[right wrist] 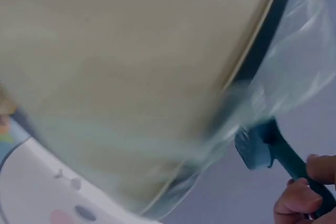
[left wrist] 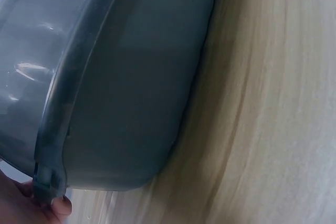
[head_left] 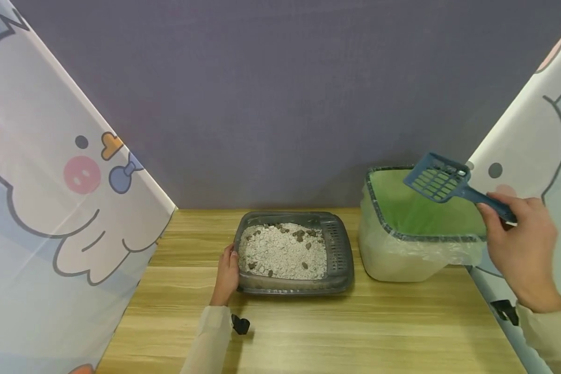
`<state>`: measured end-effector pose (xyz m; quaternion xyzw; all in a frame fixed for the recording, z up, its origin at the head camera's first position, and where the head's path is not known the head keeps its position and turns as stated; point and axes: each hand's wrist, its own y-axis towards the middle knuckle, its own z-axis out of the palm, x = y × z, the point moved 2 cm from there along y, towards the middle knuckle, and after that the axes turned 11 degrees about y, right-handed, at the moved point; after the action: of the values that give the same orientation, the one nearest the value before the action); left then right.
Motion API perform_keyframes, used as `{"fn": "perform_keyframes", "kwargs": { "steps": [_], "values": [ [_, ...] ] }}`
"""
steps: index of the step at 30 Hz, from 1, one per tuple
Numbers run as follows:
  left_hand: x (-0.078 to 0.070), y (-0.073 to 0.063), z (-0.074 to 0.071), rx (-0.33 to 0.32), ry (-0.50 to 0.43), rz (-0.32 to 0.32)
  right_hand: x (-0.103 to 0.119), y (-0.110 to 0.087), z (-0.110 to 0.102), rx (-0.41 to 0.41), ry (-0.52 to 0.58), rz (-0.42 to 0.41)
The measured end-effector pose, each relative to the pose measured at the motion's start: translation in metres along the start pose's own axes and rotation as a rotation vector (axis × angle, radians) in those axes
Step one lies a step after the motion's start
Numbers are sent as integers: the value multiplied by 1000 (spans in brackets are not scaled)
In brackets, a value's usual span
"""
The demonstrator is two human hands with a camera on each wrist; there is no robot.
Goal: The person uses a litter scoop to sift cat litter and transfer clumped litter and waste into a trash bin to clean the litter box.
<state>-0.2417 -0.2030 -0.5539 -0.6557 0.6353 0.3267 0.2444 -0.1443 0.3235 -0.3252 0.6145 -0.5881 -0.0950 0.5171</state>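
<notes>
A blue slotted litter scoop (head_left: 437, 179) is held by its handle in my right hand (head_left: 521, 244), its head over the right part of a lined bin (head_left: 397, 259). In the right wrist view, the scoop (right wrist: 286, 156) shows beyond the bin's rim, thumb and fingers round its handle. My left hand (head_left: 226, 272) grips the left rim of a dark grey litter box (head_left: 285, 285). Pale litter (head_left: 285, 254) with several brown clumps lies in the box. In the left wrist view, fingertips (left wrist: 62, 206) pinch the box's rim at a corner.
A clear plastic liner (head_left: 458, 249) hangs over the bin's dark rim, and the inside looks green. Box and bin stand side by side on a wood-grain table (head_left: 308, 332). A grey wall (head_left: 271, 104) rises behind, with cartoon-printed panels (head_left: 51, 208) at both sides.
</notes>
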Motion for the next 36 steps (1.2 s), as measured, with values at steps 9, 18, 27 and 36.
{"fn": "perform_keyframes", "kwargs": {
  "steps": [9, 18, 27, 36],
  "values": [
    [0, -2, 2, 12, -30, -3, 48, -6, 33, -68, 292, -59],
    [2, -3, 4, -27, -26, -1, 94, -47, 105, 205, 465, -65],
    [2, 0, 2, -39, -19, 8, 93, -116, 191, 588, 386, 174],
    [0, -1, 1, -31, -12, -5, 86, -129, 218, 643, 292, 278]
  ]
}}
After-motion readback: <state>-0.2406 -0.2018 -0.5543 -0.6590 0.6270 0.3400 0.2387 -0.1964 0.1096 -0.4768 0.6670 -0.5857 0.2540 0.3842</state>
